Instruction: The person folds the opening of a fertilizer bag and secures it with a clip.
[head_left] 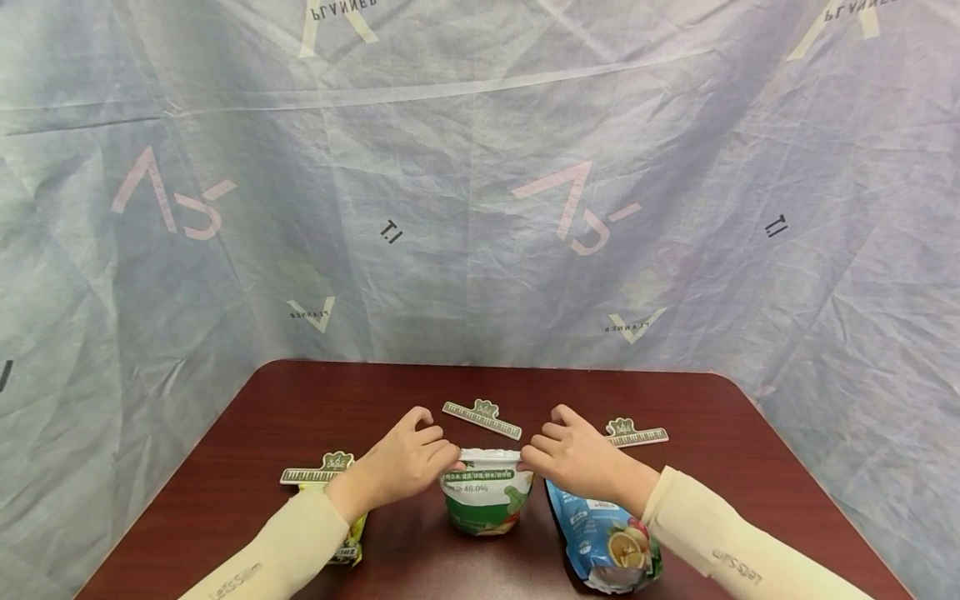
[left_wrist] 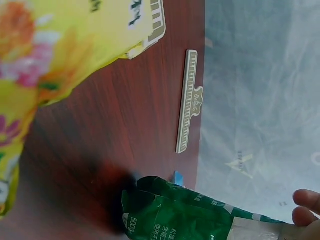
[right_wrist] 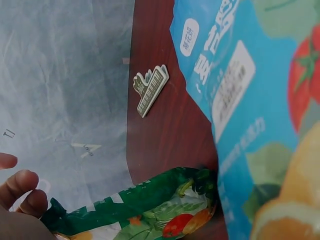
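A green and white food bag stands upright in the middle of the table, with vegetables printed on it. My left hand pinches its top left corner, and my right hand pinches the top right corner. The bag's top edge looks flat and stretched between them. Just beyond it lies a long clip with piano-key markings. Under the left forearm is a yellow bag, partly hidden, with a similar clip at its top. Beneath the right wrist leans a blue bag showing printed fruit.
Another piano-key clip lies beyond the blue bag, partly covered by the right hand. The dark red table ends at a hanging grey cloth along its back and sides.
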